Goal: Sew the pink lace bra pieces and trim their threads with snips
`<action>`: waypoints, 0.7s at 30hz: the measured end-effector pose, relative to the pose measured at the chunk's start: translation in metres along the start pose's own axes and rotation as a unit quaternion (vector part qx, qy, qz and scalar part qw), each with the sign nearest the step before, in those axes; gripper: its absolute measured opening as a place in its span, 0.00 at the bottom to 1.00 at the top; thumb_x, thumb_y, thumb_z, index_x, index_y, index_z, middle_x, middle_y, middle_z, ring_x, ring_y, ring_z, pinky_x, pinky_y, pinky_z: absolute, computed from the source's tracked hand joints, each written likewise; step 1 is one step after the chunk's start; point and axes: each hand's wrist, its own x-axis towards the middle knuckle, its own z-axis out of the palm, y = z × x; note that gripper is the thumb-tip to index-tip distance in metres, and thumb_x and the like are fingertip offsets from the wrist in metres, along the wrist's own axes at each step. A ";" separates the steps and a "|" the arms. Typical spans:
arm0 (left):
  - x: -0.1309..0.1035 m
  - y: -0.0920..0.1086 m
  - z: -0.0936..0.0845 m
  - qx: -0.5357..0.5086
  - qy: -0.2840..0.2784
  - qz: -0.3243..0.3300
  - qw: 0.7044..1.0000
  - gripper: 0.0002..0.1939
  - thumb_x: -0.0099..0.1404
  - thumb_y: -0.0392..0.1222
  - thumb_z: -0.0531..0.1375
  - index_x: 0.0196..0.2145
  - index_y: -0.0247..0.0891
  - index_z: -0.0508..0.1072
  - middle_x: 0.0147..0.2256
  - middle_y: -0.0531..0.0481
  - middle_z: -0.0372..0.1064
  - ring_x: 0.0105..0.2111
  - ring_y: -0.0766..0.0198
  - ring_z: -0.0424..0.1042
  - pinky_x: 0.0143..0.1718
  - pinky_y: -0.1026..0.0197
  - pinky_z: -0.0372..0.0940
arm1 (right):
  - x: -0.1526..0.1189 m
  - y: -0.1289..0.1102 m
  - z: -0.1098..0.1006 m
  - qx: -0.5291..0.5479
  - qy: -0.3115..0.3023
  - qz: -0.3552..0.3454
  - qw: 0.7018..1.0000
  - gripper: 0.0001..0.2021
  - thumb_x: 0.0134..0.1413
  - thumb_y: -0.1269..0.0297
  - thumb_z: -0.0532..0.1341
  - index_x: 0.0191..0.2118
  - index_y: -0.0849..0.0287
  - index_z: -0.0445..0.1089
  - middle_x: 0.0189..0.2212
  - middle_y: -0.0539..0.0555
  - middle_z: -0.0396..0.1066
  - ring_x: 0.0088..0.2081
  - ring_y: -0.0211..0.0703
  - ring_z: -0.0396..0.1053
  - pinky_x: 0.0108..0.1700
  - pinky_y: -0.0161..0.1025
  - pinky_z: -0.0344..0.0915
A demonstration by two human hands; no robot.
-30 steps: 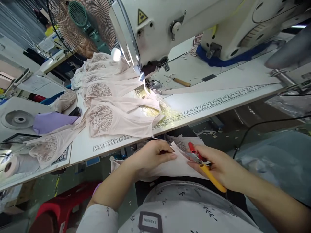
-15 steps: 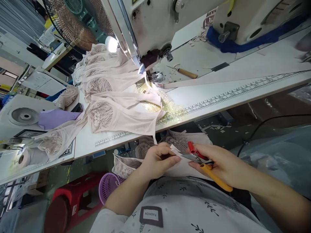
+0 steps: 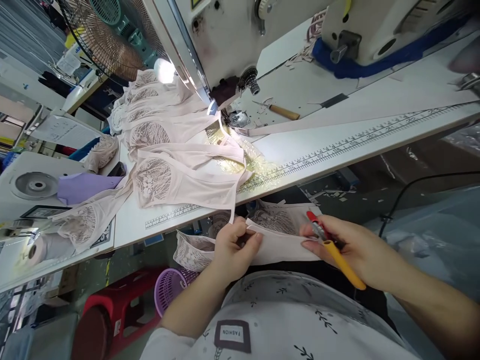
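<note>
Near my lap, my left hand [image 3: 234,252] is closed, its thumb and fingers pinching the edge of a pale pink lace bra [image 3: 283,248]. The bra's smooth band stretches to the right, and a lace cup shows behind it. My right hand [image 3: 352,250] is wrapped round scissors [image 3: 344,265] with one red and one yellow handle. Its fingertips are at the right end of the band; whether they also grip it I cannot tell. The scissor blades are mostly hidden by the fingers. Several joined pale pink bras [image 3: 193,187] lie on the sewing table, a thin strip hanging down toward my left hand.
A sewing machine [image 3: 225,45] stands over the table [image 3: 318,150], which has a printed ruler along its front edge. A wooden-handled awl [image 3: 283,111] lies behind the needle area. Below left are a purple basket [image 3: 170,290] and a red stool [image 3: 112,305]. A fan [image 3: 123,35] stands behind.
The scissors have moved right, away from the fabric edge at my left hand, and their blades have turned up. My hands are farther apart, with more of the bra band showing between them.
</note>
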 end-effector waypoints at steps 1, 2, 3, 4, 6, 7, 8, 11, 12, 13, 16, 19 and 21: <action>-0.001 -0.003 0.000 -0.015 0.011 -0.005 1.000 0.17 0.63 0.47 0.58 0.21 0.37 0.61 0.22 0.55 0.52 0.24 0.69 0.54 0.27 0.63 0.53 | -0.002 0.002 0.000 0.028 -0.001 0.006 1.000 0.11 0.52 0.52 0.61 0.29 0.54 0.64 0.25 0.52 0.68 0.27 0.43 0.66 0.26 0.37 0.64; -0.001 -0.006 0.001 -0.030 0.022 -0.007 0.999 0.17 0.62 0.48 0.58 0.21 0.37 0.63 0.23 0.55 0.53 0.24 0.69 0.55 0.27 0.63 0.53 | -0.003 0.004 0.000 0.063 0.004 0.009 0.998 0.11 0.53 0.52 0.61 0.31 0.54 0.64 0.27 0.53 0.68 0.29 0.44 0.67 0.28 0.37 0.65; -0.002 -0.009 0.002 -0.046 0.032 -0.008 0.998 0.16 0.62 0.49 0.59 0.22 0.37 0.64 0.23 0.54 0.54 0.25 0.68 0.56 0.28 0.63 0.54 | -0.005 0.005 0.001 0.099 0.014 0.008 0.995 0.11 0.53 0.52 0.61 0.31 0.53 0.64 0.29 0.53 0.69 0.31 0.44 0.67 0.30 0.38 0.65; -0.002 -0.013 0.004 -0.063 0.042 -0.012 0.997 0.16 0.61 0.49 0.60 0.22 0.36 0.66 0.23 0.54 0.56 0.25 0.68 0.57 0.28 0.64 0.55 | -0.006 0.006 0.003 0.131 0.032 0.006 0.991 0.11 0.53 0.53 0.61 0.31 0.53 0.64 0.29 0.53 0.68 0.32 0.44 0.67 0.32 0.38 0.66; -0.003 -0.019 0.007 -0.096 0.061 -0.033 0.993 0.15 0.60 0.50 0.62 0.24 0.36 0.69 0.24 0.53 0.59 0.25 0.68 0.58 0.27 0.64 0.56 | -0.008 0.006 0.008 0.180 0.067 0.001 0.981 0.11 0.54 0.55 0.62 0.30 0.53 0.62 0.30 0.52 0.68 0.32 0.43 0.67 0.34 0.38 0.66; -0.004 -0.020 0.008 -0.115 0.073 -0.051 0.989 0.15 0.58 0.50 0.63 0.23 0.36 0.70 0.24 0.53 0.60 0.24 0.69 0.58 0.26 0.65 0.55 | -0.008 0.006 0.010 0.202 0.079 -0.003 0.976 0.10 0.54 0.56 0.63 0.30 0.53 0.62 0.30 0.51 0.67 0.32 0.42 0.67 0.36 0.39 0.66; -0.006 -0.019 0.009 -0.139 0.085 -0.074 0.984 0.15 0.56 0.50 0.64 0.23 0.36 0.70 0.23 0.53 0.60 0.24 0.69 0.58 0.25 0.66 0.55 | -0.009 0.004 0.013 0.223 0.085 -0.003 0.971 0.10 0.54 0.58 0.63 0.31 0.53 0.61 0.30 0.51 0.67 0.34 0.42 0.68 0.37 0.39 0.67; -0.020 -0.006 0.004 -0.221 0.099 -0.156 0.957 0.18 0.51 0.52 0.67 0.23 0.35 0.70 0.22 0.54 0.60 0.21 0.72 0.57 0.21 0.68 0.53 | -0.014 -0.004 0.022 0.282 0.061 -0.004 0.957 0.08 0.56 0.61 0.61 0.32 0.52 0.60 0.31 0.50 0.66 0.35 0.42 0.69 0.40 0.39 0.67; -0.028 0.001 0.000 -0.246 0.091 -0.186 0.947 0.18 0.50 0.52 0.68 0.23 0.34 0.70 0.21 0.55 0.60 0.20 0.73 0.55 0.20 0.69 0.52 | -0.016 -0.009 0.025 0.291 0.041 -0.007 0.956 0.08 0.57 0.62 0.60 0.32 0.52 0.59 0.31 0.50 0.66 0.34 0.41 0.68 0.38 0.38 0.67; -0.036 0.008 -0.005 -0.265 0.080 -0.213 0.937 0.18 0.50 0.52 0.68 0.24 0.34 0.70 0.21 0.55 0.60 0.19 0.74 0.54 0.20 0.69 0.50 | -0.019 -0.013 0.028 0.295 0.018 -0.011 0.955 0.07 0.58 0.63 0.59 0.31 0.52 0.59 0.31 0.50 0.65 0.32 0.40 0.67 0.35 0.37 0.67; -0.060 0.025 -0.020 -0.304 0.068 -0.267 0.912 0.20 0.47 0.52 0.70 0.23 0.32 0.69 0.19 0.56 0.58 0.18 0.74 0.53 0.19 0.70 0.49 | -0.023 -0.023 0.037 0.290 -0.055 -0.025 0.955 0.06 0.59 0.64 0.57 0.32 0.52 0.58 0.31 0.49 0.64 0.30 0.38 0.65 0.30 0.34 0.64; -0.071 0.018 -0.028 -0.281 0.094 -0.282 0.913 0.21 0.47 0.53 0.69 0.24 0.32 0.70 0.21 0.54 0.61 0.19 0.72 0.58 0.21 0.69 0.53 | -0.020 -0.024 0.046 0.268 -0.097 -0.019 0.958 0.04 0.58 0.64 0.57 0.33 0.52 0.59 0.32 0.50 0.64 0.32 0.40 0.66 0.32 0.36 0.65; -0.069 0.002 -0.029 -0.202 0.104 -0.266 0.937 0.18 0.52 0.52 0.67 0.27 0.33 0.71 0.23 0.52 0.64 0.21 0.70 0.62 0.23 0.67 0.58 | -0.014 -0.020 0.050 0.257 -0.092 -0.015 0.962 0.05 0.58 0.63 0.57 0.33 0.53 0.60 0.32 0.51 0.65 0.35 0.42 0.67 0.37 0.38 0.67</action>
